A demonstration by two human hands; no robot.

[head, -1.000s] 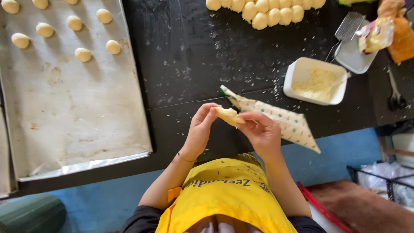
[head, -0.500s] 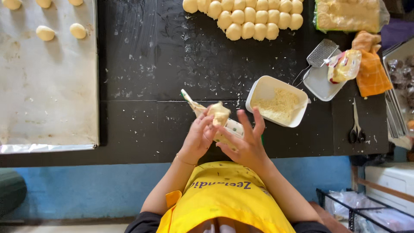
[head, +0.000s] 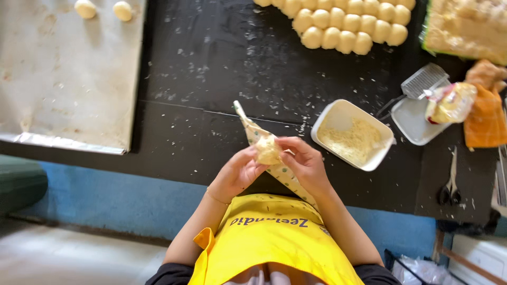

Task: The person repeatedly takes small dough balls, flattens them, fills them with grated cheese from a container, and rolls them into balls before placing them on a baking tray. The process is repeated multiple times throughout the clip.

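Observation:
Both my hands pinch one pale piece of dough in front of my yellow apron. My left hand holds it from the left, my right hand from the right. Under my hands a dotted piping bag lies on the black table, its tip pointing up-left. A white rectangular tub with yellowish grated filling stands just right of my right hand.
A foil-lined baking tray at the left holds two dough balls. Several dough balls lie at the top centre. At the right are a grater, a white lid, an orange cloth and scissors.
The view has swung right, so the tray slid left and more of the right side shows. My hands stay closed around the dough piece, working it over the piping bag.

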